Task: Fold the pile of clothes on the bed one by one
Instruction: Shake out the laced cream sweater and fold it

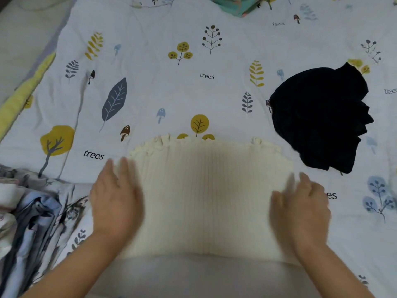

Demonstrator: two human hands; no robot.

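Both of my forearms are reaching in from the bottom edge, and my hands are lying on the two side edges of a cream ribbed top [206, 190]. My left hand [115, 201] is resting flat on its left edge, fingers straight and loosely spread, holding nothing. My right hand [300, 209] is doing the same on the right edge, fingers extended and a little blurred, so I cannot say whether any fingertip is tucking under the fabric.

Between my hands the top is lying spread out on the tree-print bedsheet [171, 87], its frilled neckline pointing away from me and its hem nearest me, partly hidden by a pale grey blur at the bottom of the view. I judge I am smoothing this one garment flat, with no fold made in it yet.

Further out, a dark navy garment [320, 117] is lying crumpled on the sheet just beyond my right hand, close to the top's far right corner. A grey-and-blue patterned cloth [32, 222] is bunched at my left, and something teal and folded [236, 5] is sitting at the far edge of the bed.

Next I am expecting to need a grip on one side edge, carrying it across toward the middle while the other hand is pinning the fabric so the ribs are not dragging.
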